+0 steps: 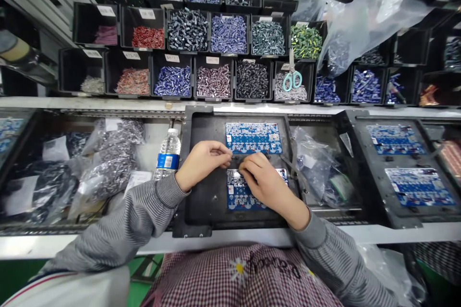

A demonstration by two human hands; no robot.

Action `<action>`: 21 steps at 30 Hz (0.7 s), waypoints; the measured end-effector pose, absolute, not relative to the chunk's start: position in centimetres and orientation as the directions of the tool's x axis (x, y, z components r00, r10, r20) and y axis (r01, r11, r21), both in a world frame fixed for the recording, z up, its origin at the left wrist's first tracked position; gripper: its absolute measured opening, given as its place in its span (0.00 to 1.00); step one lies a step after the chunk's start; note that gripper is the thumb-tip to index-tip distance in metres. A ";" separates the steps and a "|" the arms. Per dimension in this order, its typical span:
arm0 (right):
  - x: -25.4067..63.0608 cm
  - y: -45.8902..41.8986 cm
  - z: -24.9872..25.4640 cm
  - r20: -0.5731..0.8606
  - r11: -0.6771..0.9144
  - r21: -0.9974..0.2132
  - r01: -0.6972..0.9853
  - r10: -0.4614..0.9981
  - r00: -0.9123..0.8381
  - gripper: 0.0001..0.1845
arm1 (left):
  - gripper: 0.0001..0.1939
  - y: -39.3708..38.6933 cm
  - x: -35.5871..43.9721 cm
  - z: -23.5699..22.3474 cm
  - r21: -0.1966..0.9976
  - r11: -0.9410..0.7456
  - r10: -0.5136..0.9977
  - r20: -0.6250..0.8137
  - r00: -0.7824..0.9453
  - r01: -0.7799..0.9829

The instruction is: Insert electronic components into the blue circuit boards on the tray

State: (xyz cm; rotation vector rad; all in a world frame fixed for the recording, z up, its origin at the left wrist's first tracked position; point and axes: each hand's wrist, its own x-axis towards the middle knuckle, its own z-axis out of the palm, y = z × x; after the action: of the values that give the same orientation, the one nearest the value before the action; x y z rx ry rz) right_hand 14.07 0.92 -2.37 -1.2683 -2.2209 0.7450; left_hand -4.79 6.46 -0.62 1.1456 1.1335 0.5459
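A black carrier tray (201, 201) lies in front of me with two blue circuit boards on it. The far board (253, 137) is fully in view. The near board (239, 195) is partly covered by my right hand (264, 184), whose fingers are curled and pinched at the board's top edge. My left hand (202, 160) is closed in a pinch just left of it, fingertips almost meeting the right hand's. Whatever the fingers hold is too small to make out.
Rows of black bins (187, 29) with coloured components line the back; scissors (292, 78) lie on one. A water bottle (168, 153) stands left of the tray, beside bags of parts (111, 158). Another tray with boards (410, 182) sits right. A plastic bag (363, 14) hangs upper right.
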 end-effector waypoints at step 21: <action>14.4 8.1 1.7 0.345 0.521 -0.592 0.615 0.854 -0.390 0.07 | 0.09 10.3 -4.9 1.8 0.949 0.020 0.903 -0.151 0.402 0.313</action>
State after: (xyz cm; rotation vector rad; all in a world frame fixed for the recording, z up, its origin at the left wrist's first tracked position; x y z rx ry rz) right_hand 14.41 8.10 1.70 -1.1898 -2.1377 0.4946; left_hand -4.86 10.29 1.77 1.5333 1.1250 0.6556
